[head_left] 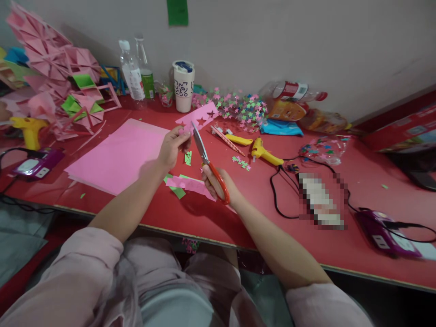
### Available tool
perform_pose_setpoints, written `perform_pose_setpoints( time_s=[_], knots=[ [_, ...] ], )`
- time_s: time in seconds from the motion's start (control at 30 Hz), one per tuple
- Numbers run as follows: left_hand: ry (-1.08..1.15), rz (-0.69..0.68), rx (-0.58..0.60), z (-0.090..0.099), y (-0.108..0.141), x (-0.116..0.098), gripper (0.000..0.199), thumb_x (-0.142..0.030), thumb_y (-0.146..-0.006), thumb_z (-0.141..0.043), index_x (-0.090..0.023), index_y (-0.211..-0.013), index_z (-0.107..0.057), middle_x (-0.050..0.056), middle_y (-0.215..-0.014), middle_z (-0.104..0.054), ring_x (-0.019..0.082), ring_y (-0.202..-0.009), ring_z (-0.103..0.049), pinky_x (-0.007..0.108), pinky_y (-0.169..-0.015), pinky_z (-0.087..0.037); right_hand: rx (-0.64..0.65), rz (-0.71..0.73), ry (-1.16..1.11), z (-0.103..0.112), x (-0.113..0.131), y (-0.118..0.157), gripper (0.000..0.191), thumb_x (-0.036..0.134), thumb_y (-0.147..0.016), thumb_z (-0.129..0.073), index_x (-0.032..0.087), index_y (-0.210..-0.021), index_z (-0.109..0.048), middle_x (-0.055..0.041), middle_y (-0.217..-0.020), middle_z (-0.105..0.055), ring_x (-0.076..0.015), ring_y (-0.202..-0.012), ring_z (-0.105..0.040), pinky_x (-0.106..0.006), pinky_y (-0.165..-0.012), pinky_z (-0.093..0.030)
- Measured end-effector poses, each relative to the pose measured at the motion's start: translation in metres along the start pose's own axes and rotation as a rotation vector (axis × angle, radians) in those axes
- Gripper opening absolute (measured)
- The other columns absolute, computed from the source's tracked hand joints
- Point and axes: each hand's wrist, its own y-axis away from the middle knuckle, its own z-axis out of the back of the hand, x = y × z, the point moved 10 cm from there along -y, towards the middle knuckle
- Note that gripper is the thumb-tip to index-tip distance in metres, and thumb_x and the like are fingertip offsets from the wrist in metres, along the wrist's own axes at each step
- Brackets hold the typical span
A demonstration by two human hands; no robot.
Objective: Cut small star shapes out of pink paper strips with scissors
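My left hand (177, 145) pinches the near end of a pink paper strip (190, 117) that has star-shaped holes cut in it. In my right hand (218, 181) is a pair of scissors (218, 178) with orange handles, its blades pointing up and left to the strip beside my left fingertips. Whether the blades touch the paper I cannot tell. Under my hands lie pink paper scraps (185, 182) and green paper scraps (177, 191). A small green piece with star cutouts (188, 157) rests between the hands. Cut paper stars (241, 162) lie to the right.
Pink paper sheets (119, 154) lie at left, near folded pink paper work (51, 59). A cup (184, 86), a plastic bottle (131, 75) and a heap of stars (241, 109) line the wall. A yellow glue gun (267, 153) and yellow cutter (239, 139) lie at right, with black cords.
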Motion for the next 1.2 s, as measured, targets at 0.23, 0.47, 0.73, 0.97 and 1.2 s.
perform_pose_setpoints(
  time_s=[0.23,0.47,0.73,0.97,1.2],
  knots=[
    [-0.018,0.010,-0.009,0.001,0.000,-0.001,0.016,-0.025,-0.074,-0.058,-0.018,-0.063,-0.048,-0.007,-0.047,-0.048,0.003,-0.040,-0.042,0.015,-0.038,-0.032,-0.034,-0.010,0.009,0.003,-0.001,0.000,0.041,0.055,-0.086,-0.048,0.021,-0.066,-0.037,0.0108,-0.037,-0.030,-0.0041,-0.026,-0.028,-0.017,-0.027,-0.024],
    [-0.024,0.004,-0.035,0.008,-0.002,-0.003,0.019,-0.024,-0.071,-0.061,-0.018,-0.059,-0.047,-0.006,-0.048,-0.050,0.002,-0.040,-0.044,0.015,-0.038,-0.031,-0.024,-0.049,0.008,0.004,-0.005,-0.004,0.043,0.059,-0.080,-0.052,0.021,-0.066,-0.038,0.0111,-0.039,-0.032,-0.0039,-0.025,-0.028,-0.018,-0.025,-0.023],
    [0.018,-0.004,-0.179,0.032,-0.011,-0.003,0.024,-0.031,-0.074,-0.061,-0.018,-0.060,-0.048,-0.007,-0.047,-0.047,0.001,-0.037,-0.039,0.015,-0.036,-0.027,0.022,-0.037,0.023,0.005,-0.006,-0.005,0.042,0.055,-0.085,-0.050,0.021,-0.063,-0.035,0.0100,-0.036,-0.030,-0.0047,-0.026,-0.027,-0.018,-0.026,-0.024],
    [0.012,0.028,-0.094,0.020,-0.009,0.001,0.023,-0.036,-0.077,-0.058,-0.018,-0.064,-0.050,-0.005,-0.050,-0.052,0.003,-0.041,-0.045,0.017,-0.041,-0.033,0.007,-0.057,0.042,0.001,-0.008,-0.003,0.038,0.049,-0.087,-0.049,0.021,-0.065,-0.037,0.0100,-0.036,-0.031,-0.0054,-0.026,-0.030,-0.018,-0.027,-0.025],
    [0.026,0.022,-0.106,0.019,-0.009,-0.001,0.006,-0.022,-0.074,-0.055,-0.018,-0.070,-0.055,-0.005,-0.054,-0.055,0.003,-0.044,-0.048,0.016,-0.043,-0.036,-0.028,-0.061,0.088,0.004,-0.010,-0.005,0.039,0.052,-0.084,-0.052,0.021,-0.065,-0.037,0.0087,-0.039,-0.034,-0.0054,-0.028,-0.030,-0.019,-0.028,-0.024]
  ],
)
